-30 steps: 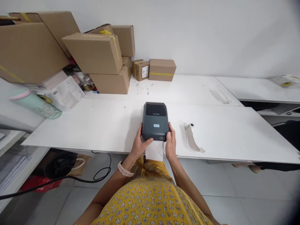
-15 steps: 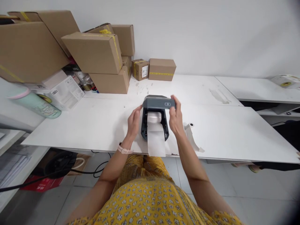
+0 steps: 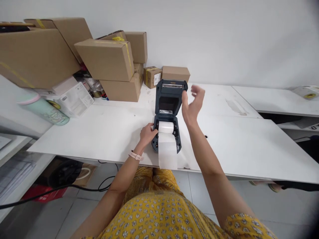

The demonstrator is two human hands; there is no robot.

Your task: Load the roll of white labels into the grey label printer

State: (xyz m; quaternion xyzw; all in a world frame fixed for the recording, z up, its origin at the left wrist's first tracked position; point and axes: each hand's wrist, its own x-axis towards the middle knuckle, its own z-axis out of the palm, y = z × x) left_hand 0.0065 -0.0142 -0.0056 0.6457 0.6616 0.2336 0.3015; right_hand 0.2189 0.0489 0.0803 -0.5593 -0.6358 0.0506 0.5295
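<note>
Head: 2 hands (image 3: 148,133) (image 3: 192,105), 1 opened printer (image 3: 167,115).

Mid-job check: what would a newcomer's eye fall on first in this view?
Probably the dark label printer standing open at the middle of the white table, its lid raised and a white paper roll inside, with paper hanging over its front. Next, the left hand at its left side and the right hand beside the lid. Then the cardboard boxes piled at the left rear.
</note>
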